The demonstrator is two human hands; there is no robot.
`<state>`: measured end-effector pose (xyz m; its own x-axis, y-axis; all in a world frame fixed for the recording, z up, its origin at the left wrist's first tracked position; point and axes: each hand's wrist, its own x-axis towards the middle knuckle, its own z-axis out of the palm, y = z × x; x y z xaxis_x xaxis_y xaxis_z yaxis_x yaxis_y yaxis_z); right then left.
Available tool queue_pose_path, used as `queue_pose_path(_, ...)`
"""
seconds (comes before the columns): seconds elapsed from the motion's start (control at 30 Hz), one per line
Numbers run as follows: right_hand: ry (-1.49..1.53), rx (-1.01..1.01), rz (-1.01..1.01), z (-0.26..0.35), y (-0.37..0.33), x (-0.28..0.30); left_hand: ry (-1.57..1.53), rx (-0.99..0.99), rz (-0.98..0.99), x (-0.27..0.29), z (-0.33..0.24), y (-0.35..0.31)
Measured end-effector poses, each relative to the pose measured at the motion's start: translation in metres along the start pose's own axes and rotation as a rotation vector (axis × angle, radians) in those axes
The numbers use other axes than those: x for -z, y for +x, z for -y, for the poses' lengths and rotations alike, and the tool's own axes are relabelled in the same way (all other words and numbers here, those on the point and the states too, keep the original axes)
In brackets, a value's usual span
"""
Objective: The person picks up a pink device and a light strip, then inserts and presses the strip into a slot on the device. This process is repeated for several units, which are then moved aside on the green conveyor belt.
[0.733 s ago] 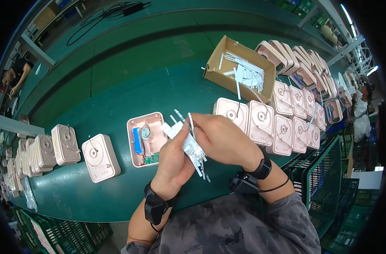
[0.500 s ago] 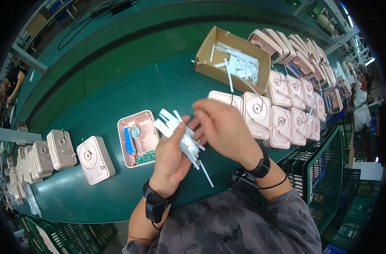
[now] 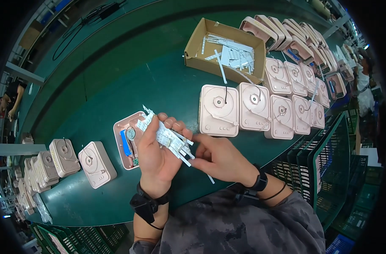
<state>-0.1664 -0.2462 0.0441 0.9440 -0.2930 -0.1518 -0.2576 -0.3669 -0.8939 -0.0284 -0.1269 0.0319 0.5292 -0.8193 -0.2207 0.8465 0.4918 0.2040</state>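
My left hand (image 3: 155, 154) grips a bundle of white paper strips (image 3: 165, 136) above the green table. The fingers of my right hand (image 3: 220, 158) pinch the lower end of that bundle, where one loose strip (image 3: 210, 178) sticks out. Just left of my left hand lies an open pink case (image 3: 126, 139) with a blue part and a round metal part inside it.
Several closed pink cases (image 3: 252, 106) lie in rows to the right. A cardboard box (image 3: 223, 48) holding white strips stands behind them. More pink cases (image 3: 95, 164) line the left side. Green crates (image 3: 328, 169) stand at the table's right edge. Another person (image 3: 9, 103) is at far left.
My right hand has slid from on top of the strip bundle down to its lower end. The view has shifted, so the open case and the rows sit further right.
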Motion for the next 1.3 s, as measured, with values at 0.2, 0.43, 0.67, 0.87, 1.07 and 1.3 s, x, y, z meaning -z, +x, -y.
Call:
queue_pose_path(0.2,0.103,0.147,0.011,-0.005,-0.001,0.004,0.043,-0.051,-0.045,-0.018,-0.003,-0.018)
queue_pose_path(0.43,-0.075,0.077,0.044,0.036,0.01,0.046,0.144,-0.003,0.026,0.001,-0.004,-0.027)
queue_pose_path(0.67,-0.404,0.282,0.074,0.041,0.021,0.028,0.261,0.031,-0.07,-0.003,0.016,-0.037)
queue_pose_path(0.87,-0.225,0.087,-0.114,0.004,-0.012,0.022,0.193,-0.05,-0.003,0.008,0.004,-0.044)
queue_pose_path(1.07,-0.598,0.075,-0.058,-0.018,-0.033,-0.015,0.187,-0.17,-0.107,-0.014,0.004,-0.043)
queue_pose_path(1.3,-0.692,-0.014,0.219,-0.019,-0.021,-0.001,0.195,-0.085,0.004,-0.004,-0.005,-0.072)
